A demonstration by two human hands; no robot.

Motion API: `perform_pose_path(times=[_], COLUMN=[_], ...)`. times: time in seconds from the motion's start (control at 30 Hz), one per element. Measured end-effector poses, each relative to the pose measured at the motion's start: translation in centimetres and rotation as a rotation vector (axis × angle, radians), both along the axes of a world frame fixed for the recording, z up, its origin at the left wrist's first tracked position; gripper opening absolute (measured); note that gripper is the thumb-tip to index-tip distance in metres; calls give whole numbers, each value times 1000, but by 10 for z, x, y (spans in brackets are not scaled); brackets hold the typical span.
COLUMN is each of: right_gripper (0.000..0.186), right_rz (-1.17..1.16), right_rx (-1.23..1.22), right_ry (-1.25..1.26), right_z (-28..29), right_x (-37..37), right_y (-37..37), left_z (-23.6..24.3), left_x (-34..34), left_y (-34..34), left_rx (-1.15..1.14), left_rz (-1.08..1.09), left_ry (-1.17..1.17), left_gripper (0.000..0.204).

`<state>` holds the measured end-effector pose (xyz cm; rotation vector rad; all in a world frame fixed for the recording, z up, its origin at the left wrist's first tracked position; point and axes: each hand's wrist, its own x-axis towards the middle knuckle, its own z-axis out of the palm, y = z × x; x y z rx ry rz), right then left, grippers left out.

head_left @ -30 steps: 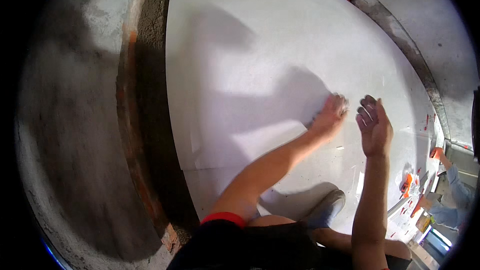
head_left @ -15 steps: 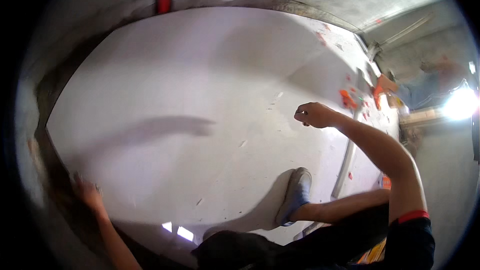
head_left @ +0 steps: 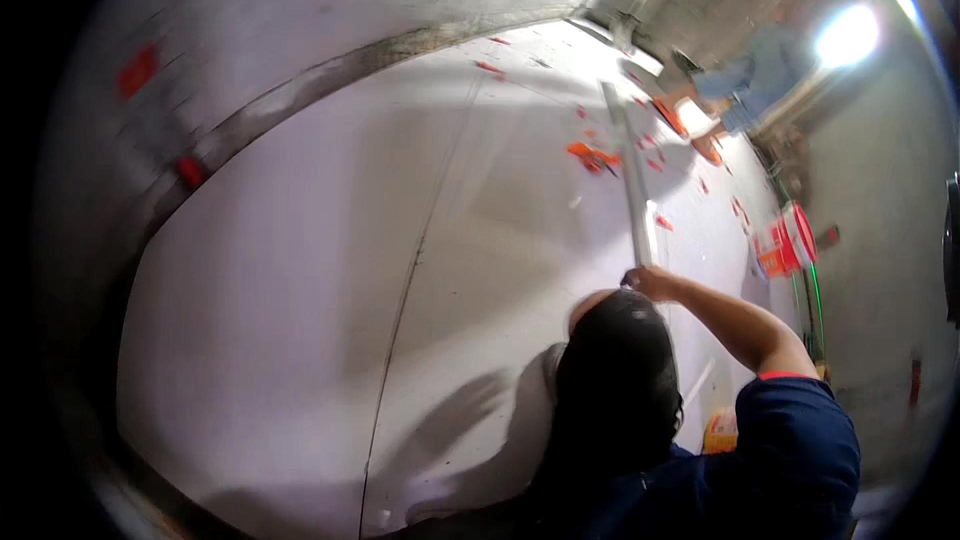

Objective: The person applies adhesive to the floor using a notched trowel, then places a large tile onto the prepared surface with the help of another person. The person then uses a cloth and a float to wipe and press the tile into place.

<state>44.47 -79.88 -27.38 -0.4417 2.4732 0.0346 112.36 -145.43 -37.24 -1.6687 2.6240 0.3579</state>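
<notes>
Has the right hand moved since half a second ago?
Yes. The right hand was hovering apart from the long metal bar lying on the white tiles; now it is at the bar's near end.

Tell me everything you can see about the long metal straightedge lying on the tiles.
The straightedge is a long, narrow, pale grey bar that looks like aluminium. It lies flat on the white floor tiles, running from near the far wall toward the person. The right hand rests on its near end; whether the fingers close round it cannot be told. Small orange tile clips are scattered beside its far half.

Right hand (head_left: 652, 282) on long straightedge (head_left: 632, 180)
</notes>
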Motion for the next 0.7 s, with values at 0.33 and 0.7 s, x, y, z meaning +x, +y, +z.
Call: perform_pose_path(times=[0.33, 0.7], right_gripper=[23, 34], right_rz=[-1256, -849], right_rx=[-120, 137], right_ry=[251, 266], right_z=[-18, -103], right_x=[97, 237], right_y=[352, 345], left_z=[110, 197], left_x=[-277, -680], left_y=[-22, -74], left_rx=[-41, -543], left_rz=[-247, -1104], left_ry=[10, -393], left_gripper=[62, 53])
